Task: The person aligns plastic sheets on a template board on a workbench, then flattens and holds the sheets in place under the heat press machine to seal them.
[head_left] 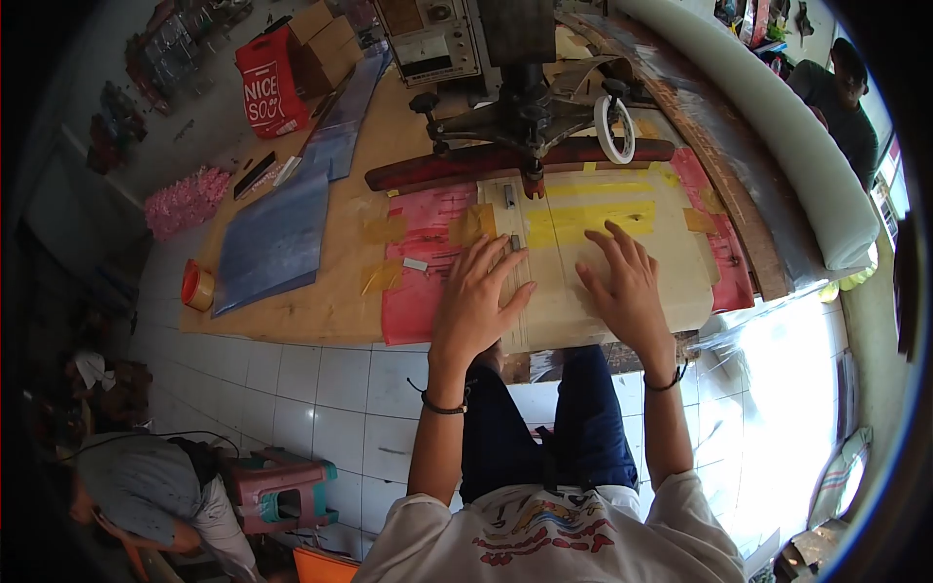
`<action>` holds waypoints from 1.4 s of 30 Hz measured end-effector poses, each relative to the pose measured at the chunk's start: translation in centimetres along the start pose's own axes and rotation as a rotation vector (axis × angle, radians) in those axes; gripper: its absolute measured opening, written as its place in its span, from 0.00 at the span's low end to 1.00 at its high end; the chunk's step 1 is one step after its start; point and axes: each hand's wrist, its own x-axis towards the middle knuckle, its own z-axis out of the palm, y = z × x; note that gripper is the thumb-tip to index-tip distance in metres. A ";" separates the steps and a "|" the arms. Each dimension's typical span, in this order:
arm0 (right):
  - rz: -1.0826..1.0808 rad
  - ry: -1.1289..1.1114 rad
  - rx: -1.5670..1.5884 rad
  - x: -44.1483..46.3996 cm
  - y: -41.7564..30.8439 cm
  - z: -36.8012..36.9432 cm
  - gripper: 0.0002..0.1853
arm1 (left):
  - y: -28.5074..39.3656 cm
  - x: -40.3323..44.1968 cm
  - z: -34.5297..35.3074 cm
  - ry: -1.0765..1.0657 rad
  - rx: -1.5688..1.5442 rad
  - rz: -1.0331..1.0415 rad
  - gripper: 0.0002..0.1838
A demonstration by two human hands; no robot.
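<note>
Hands [474,299] over pale board [564,316] near red bar [418,175]

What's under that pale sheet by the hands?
Red sheeting peeks out past the left and right edges of the pale sheet. The pale sheet covers its own middle, so whether the red runs underneath can't be seen.

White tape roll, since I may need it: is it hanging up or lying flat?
Hanging up: the white tape roll is on edge, apparently looped over the right end of the black metal bracket.
</note>
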 end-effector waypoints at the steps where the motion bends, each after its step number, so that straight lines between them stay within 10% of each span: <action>1: -0.025 0.004 -0.027 1.4 0.8 1.8 0.23 | 0.1 0.0 -0.1 0.000 -0.001 0.000 0.23; 9: -0.113 -0.309 -0.149 4.3 0.2 2.7 0.27 | -0.2 -0.1 0.4 0.030 -0.015 0.001 0.23; 18: -0.126 -0.075 -0.321 -0.6 -0.7 2.2 0.24 | 0.0 0.0 0.1 0.043 -0.044 -0.003 0.22; 24: 0.030 -0.349 -0.127 0.0 -1.8 -2.6 0.18 | -0.3 -0.3 -0.1 0.022 -0.045 0.057 0.16; 26: -0.170 -0.085 -0.082 1.8 0.9 0.0 0.20 | -0.4 0.0 -0.4 -0.003 -0.073 0.070 0.16; 34: -0.187 -0.402 0.033 4.6 1.6 -0.3 0.20 | -0.2 0.3 -0.5 -0.001 -0.174 -0.021 0.32; 39: -0.274 -0.072 0.484 -1.7 -2.5 -0.7 0.09 | 2.3 -0.9 -1.0 0.112 -0.035 0.157 0.29; 42: -0.156 0.273 0.675 -10.6 -2.2 2.7 0.20 | 5.3 -4.9 -1.1 -0.138 -0.332 0.218 0.08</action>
